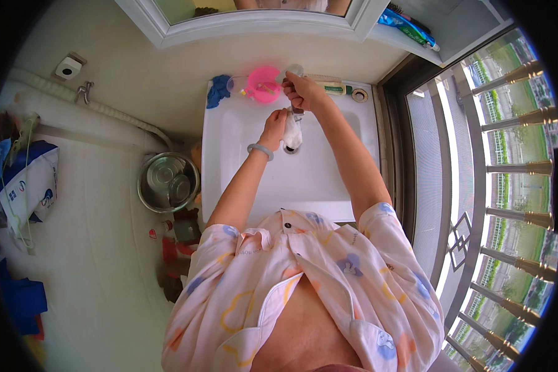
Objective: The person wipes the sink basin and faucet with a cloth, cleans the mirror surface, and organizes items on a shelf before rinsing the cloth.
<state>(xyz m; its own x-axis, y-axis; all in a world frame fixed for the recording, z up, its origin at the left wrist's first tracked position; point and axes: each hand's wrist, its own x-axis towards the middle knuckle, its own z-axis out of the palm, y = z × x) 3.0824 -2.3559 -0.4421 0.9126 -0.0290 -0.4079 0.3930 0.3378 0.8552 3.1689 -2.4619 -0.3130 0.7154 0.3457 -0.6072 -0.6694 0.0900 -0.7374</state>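
Observation:
My left hand (274,128) grips a wet-looking white cloth (293,134), which hangs over the drain (290,149) of the white washbasin (279,183). A grey bangle (261,151) circles that wrist. Directly above the cloth, the chrome tap (297,110) shows only its lower part. My right hand (303,92) is curled over the top of the tap, hiding its handle. A translucent, pale dish-like object (290,72) shows at its fingertips; whether the fingers grip it or the tap handle is hidden.
Along the basin's back ledge are a blue cloth (219,91), a pink cup (264,84) and a toothpaste-like tube (335,89). A steel bowl (168,182) stands left of the basin. A framed mirror (255,21) hangs above; a barred window (516,169) lies right.

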